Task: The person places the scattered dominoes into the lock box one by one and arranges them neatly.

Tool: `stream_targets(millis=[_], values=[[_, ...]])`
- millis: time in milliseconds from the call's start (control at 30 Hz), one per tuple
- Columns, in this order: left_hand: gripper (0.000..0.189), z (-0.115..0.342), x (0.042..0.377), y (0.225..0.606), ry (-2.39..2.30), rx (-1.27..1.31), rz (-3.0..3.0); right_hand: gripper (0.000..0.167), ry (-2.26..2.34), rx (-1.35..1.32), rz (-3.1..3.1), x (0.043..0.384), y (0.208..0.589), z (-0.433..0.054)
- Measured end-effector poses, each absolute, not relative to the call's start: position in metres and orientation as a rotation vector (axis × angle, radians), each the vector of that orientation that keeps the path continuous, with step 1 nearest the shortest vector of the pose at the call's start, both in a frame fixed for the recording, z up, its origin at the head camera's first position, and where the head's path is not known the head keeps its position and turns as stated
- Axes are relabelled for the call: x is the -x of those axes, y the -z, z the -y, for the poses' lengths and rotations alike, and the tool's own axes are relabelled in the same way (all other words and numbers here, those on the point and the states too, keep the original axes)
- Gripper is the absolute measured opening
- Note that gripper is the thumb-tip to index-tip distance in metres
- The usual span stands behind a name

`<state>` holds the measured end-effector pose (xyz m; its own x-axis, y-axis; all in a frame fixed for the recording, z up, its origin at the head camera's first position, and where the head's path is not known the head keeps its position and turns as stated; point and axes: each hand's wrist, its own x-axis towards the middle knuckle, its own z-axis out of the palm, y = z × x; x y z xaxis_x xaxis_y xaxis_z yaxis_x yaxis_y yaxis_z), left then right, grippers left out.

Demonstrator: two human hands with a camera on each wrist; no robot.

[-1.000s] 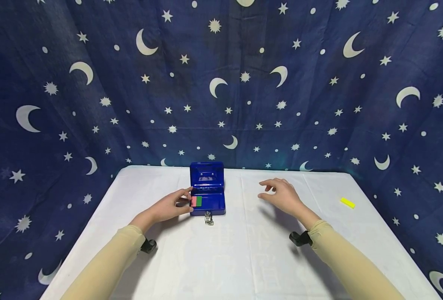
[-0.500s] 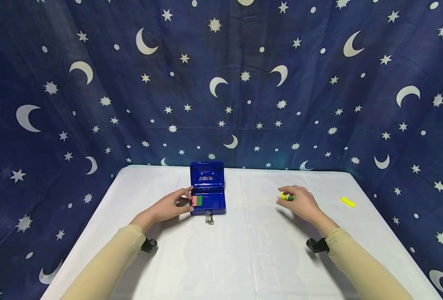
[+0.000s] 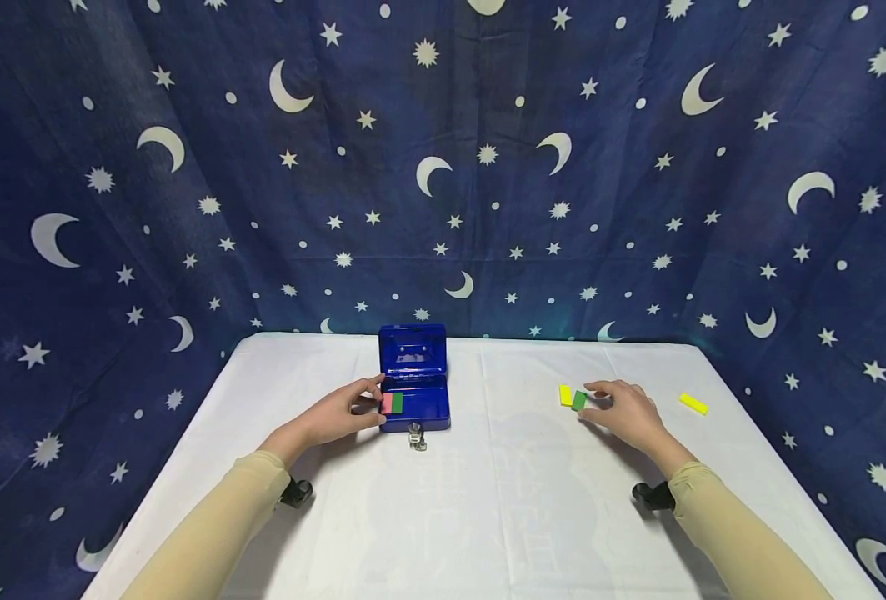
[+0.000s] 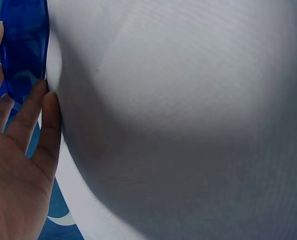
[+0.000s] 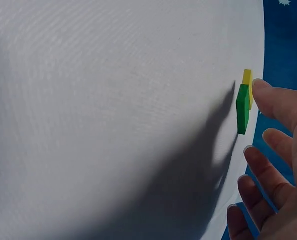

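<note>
A blue metal cash box (image 3: 427,406) stands at the table's back, left of centre, its lid (image 3: 413,348) raised. Inside, along the left side, lie a pink block (image 3: 386,403) and a green block (image 3: 397,403) side by side. My left hand (image 3: 335,411) touches the box's left side, fingertips near the back and thumb near the front corner. Right of centre, a yellow block (image 3: 566,395) and another green block (image 3: 579,401) lie almost touching on the cloth. My right hand (image 3: 628,411) is just right of them, thumb and fingers spread around the green one without a visible grip.
A yellow stick-like block (image 3: 693,404) lies farther right on the white-covered table (image 3: 480,517). From the box front hangs a silver metal clasp (image 3: 417,437). A dark blue star-and-moon curtain (image 3: 480,208) rises behind the table and along both sides.
My right hand has moved right and let go of the yellow and green blocks, which were between its fingers half a second ago. The left hand and box stay in place.
</note>
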<state>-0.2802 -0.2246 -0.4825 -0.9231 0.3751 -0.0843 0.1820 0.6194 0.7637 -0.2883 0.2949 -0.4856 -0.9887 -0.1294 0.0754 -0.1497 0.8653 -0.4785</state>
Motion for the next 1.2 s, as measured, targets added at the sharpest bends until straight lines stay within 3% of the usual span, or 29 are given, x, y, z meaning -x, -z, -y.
stream_targets(millis=[1200], values=[[0.028,0.225,0.278,0.482,-1.233,-0.485,-2.585,0.063,-0.912,-0.063,3.018,0.294,0.498,-0.296]])
